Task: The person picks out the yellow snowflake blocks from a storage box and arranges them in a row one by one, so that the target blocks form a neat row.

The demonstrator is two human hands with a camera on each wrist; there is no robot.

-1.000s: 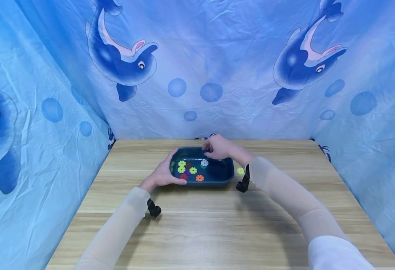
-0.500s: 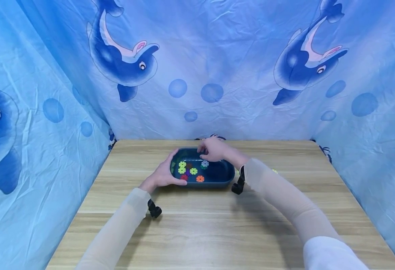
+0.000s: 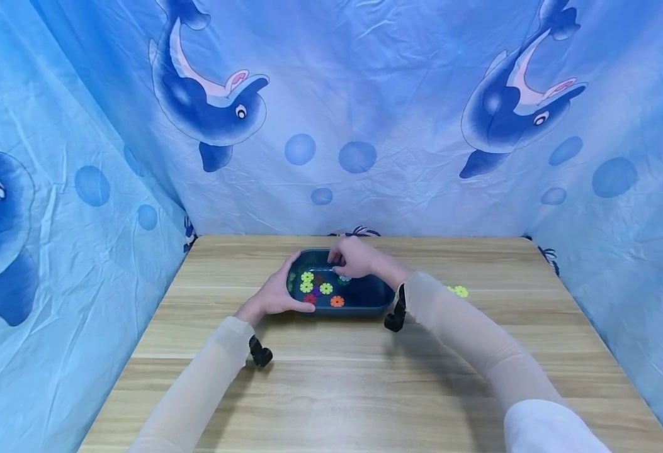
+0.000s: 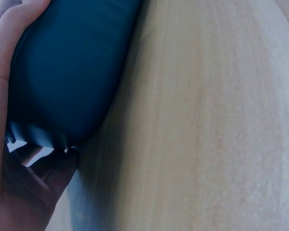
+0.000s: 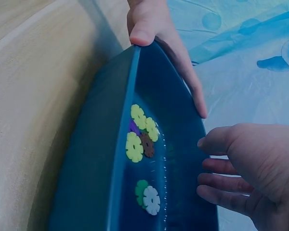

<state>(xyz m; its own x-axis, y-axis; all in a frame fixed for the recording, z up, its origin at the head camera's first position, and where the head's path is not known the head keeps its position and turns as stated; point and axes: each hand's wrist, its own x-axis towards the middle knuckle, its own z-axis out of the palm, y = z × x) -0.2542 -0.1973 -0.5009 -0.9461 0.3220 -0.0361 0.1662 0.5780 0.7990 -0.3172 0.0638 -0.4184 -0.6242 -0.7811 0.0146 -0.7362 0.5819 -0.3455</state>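
Note:
A dark blue plastic basin (image 3: 372,294) stands on the table, holding several flower-shaped plastic discs. Yellow-green discs (image 3: 306,277) lie toward its left end, by a red disc (image 3: 311,299) and an orange disc (image 3: 337,301). In the right wrist view I see a purple disc (image 5: 134,127), a brown disc (image 5: 147,145), a green disc (image 5: 140,188) and a white disc (image 5: 152,200). My left hand (image 3: 275,293) grips the basin's left end, thumb on the front rim. Over the basin's back side is my right hand (image 3: 358,258), fingers loosely bent and apart, nothing visible between them.
More yellow-green discs (image 3: 460,291) lie on the wooden table (image 3: 331,377) right of the basin, partly hidden by my right sleeve. A blue dolphin-print curtain (image 3: 331,107) encloses the back and both sides.
My right hand has shifted left and dropped lower over the basin. Discs right of my forearm have come into sight, while one beside the basin is now covered. My left hand keeps its grip.

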